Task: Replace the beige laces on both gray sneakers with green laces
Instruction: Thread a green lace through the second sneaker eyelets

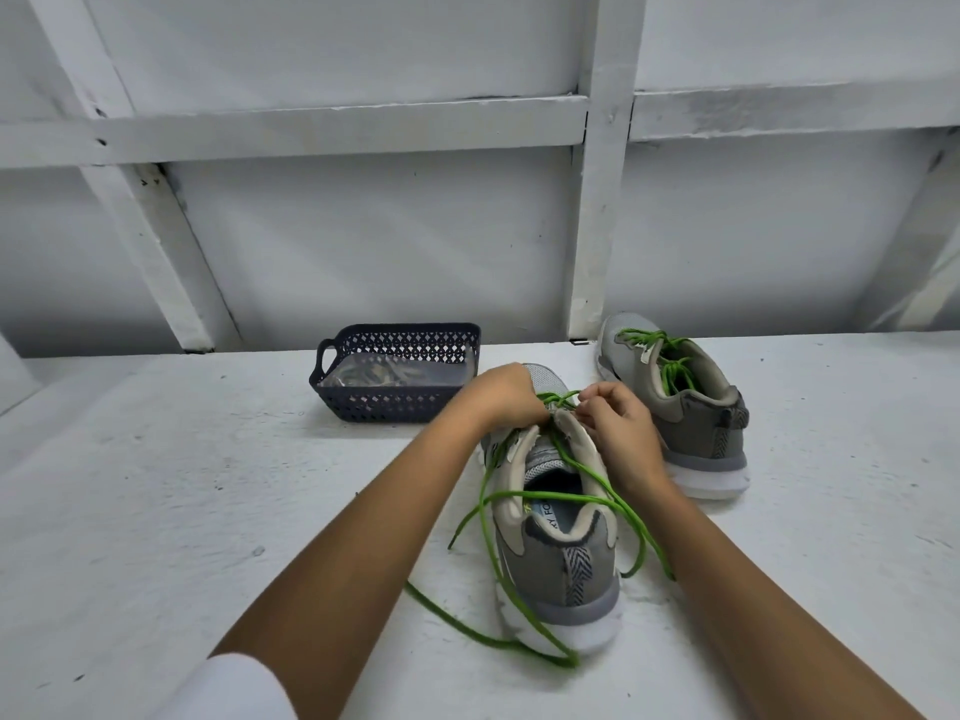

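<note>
Near back edge of counter (208, 511), right: far sneaker (691, 402), laced in green; I count it done. Mid-counter: near sneaker (566, 558), green lace (519, 495) partly threaded, long ends trailing toward front edge. Left hand (506, 394) and right hand (623, 433) both pinch lace at eyelets. Basket (395, 407) left of them, contents unclear. I judge second shoe's upper eyelets and tying left.

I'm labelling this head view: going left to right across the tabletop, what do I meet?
Dark blue basket → left hand → right hand → far gray sneaker. The near gray sneaker, whose green lace both hands pinch, overlaps them, so it is left out.
</note>
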`<state>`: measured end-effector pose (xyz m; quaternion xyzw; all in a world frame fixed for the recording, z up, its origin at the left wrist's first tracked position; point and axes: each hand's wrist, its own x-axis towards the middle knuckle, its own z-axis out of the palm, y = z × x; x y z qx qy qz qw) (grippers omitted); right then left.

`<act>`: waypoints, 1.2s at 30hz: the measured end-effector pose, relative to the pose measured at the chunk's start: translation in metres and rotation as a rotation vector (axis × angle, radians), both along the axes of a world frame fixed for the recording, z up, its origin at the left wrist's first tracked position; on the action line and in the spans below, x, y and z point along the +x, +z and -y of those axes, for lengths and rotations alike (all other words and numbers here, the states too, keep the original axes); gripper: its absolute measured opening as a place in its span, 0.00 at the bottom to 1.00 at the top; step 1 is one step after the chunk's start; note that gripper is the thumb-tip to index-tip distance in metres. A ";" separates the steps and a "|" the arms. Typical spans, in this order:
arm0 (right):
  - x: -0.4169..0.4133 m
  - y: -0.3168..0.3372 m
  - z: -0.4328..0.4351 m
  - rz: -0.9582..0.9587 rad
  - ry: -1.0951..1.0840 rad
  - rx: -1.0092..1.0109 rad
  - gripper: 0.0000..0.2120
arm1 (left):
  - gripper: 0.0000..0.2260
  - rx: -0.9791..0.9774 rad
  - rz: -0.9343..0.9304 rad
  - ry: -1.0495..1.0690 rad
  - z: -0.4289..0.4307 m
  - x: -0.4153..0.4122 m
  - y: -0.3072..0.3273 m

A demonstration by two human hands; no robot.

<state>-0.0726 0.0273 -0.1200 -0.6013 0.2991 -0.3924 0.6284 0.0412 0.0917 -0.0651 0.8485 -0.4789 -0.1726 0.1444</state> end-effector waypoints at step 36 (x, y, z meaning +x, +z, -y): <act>-0.004 0.007 -0.002 -0.195 0.001 -0.106 0.10 | 0.09 -0.352 -1.196 -0.406 -0.062 0.034 0.000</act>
